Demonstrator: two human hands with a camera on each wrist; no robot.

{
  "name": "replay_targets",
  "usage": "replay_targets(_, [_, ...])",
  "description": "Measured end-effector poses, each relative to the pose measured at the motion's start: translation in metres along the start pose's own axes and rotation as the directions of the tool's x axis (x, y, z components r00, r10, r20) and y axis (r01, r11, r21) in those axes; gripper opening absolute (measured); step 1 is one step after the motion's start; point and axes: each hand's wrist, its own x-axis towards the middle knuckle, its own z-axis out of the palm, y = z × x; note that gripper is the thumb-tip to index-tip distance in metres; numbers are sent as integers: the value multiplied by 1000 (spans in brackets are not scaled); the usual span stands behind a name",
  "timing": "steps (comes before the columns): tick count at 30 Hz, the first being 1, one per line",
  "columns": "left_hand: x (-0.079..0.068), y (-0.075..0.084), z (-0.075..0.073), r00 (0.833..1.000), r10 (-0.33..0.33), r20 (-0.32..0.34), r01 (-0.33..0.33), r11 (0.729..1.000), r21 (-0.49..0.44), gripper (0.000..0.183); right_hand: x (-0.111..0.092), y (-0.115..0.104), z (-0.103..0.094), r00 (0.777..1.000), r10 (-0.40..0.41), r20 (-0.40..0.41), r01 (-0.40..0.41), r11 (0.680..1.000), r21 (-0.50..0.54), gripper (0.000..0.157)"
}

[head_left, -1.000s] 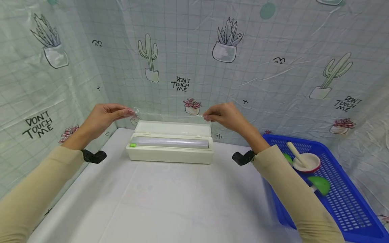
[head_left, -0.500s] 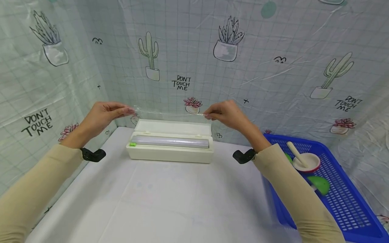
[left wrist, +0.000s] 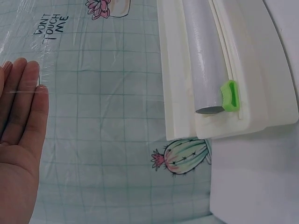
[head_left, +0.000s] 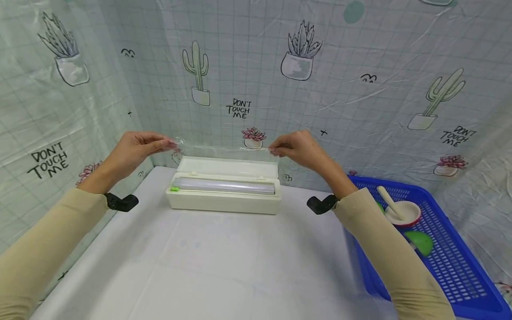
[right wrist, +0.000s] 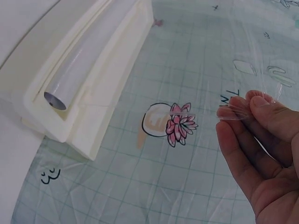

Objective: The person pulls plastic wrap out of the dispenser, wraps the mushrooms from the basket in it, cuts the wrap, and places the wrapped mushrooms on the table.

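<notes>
A clear sheet of cling film (head_left: 224,147) is stretched between the two hands, above and behind a white dispenser box. At its left corner the left hand (head_left: 138,151) pinches it; in the left wrist view several fingers (left wrist: 35,109) lie straight against the film. At the other corner, the right hand (head_left: 298,149) pinches gathered film between thumb and fingers, as the right wrist view shows (right wrist: 261,135). The dispenser box (head_left: 222,204) has its lid (head_left: 228,166) raised at the back. Inside lies a film roll (head_left: 224,186), with a green slide cutter (head_left: 174,189) at the left end.
A blue perforated basket (head_left: 460,271) stands at the right, partly behind the right forearm. In it are a white-and-red ladle (head_left: 404,213) and a green ladle (head_left: 420,243). White cloth (head_left: 224,258) covers the table; a printed curtain (head_left: 256,89) hangs behind.
Both hands keep their hold on the film and barely move. The whole head view has shifted slightly, so hands and box sit a little higher in it.
</notes>
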Motion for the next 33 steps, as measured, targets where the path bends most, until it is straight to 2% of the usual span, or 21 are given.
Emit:
replay_targets(11, [-1,9,-1,1000,-1,1,1,1000,4,37,2,-1,-4,1000,-24,-17,24,999,-35,14])
replay_targets(19, [0,9,-4,1000,-3,0,3,1000,6,36,3,-2,-6,1000,-2,0,2,1000,-21,14])
replay_targets(25, [1,10,-6,1000,10,11,-10,1000,-2,37,6,-4,-9,1000,-22,5,22,1000,-21,14])
replay_targets(33, [0,13,-6,1000,-21,10,21,1000,17,43,7,-8,-14,1000,-10,22,11,998,-64,14])
